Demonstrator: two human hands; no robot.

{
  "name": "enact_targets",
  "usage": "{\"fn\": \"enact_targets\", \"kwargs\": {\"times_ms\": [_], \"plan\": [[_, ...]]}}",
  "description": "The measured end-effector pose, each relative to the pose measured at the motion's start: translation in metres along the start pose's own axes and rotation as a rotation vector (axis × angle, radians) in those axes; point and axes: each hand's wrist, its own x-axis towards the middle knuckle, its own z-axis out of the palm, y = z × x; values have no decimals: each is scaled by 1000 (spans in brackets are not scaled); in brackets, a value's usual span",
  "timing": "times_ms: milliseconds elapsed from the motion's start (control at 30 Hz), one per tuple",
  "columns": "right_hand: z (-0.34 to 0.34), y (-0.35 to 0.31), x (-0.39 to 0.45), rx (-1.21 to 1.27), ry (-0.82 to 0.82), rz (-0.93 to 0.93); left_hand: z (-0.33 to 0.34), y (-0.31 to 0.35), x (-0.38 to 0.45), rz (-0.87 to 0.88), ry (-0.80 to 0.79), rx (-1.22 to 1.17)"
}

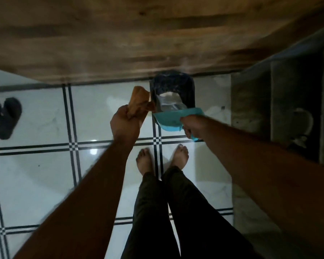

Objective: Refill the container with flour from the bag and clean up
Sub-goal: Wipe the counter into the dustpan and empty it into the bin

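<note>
My right hand [192,126] grips the handle of a teal dustpan [171,119], tilted over a dark bin [173,86] lined with a black bag. Inside the bin lies a crumpled clear plastic bag [166,104] with white powder. My left hand [124,126] is closed around a bunched orange-brown cloth [139,100], held just left of the bin's rim. The bin stands on the floor against the wooden surface's edge. No flour container is in view.
A wooden surface [138,38] fills the top of the view. White floor tiles [41,184] with black lines lie below. Dark slippers [5,118] rest at the far left. A grey step or ledge [288,109] rises on the right. My bare feet [163,159] stand before the bin.
</note>
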Motion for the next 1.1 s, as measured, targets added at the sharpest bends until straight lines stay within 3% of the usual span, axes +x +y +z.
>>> {"fn": "enact_targets", "kwargs": {"times_ms": [300, 533, 667, 933, 1100], "plan": [[5, -1, 9, 89, 50, -90, 0, -25, 1, -61, 17, 72], [32, 44, 44, 155, 184, -245, 18, -38, 21, -32, 20, 53], [56, 71, 72, -23, 208, -338, 33, -52, 39, -115, -36, -92], [92, 120, 147, 78, 233, -248, 59, -73, 44, 2, -47, -92], [91, 106, 167, 26, 197, -298, 70, -102, 45, -45, -49, -88]]}}
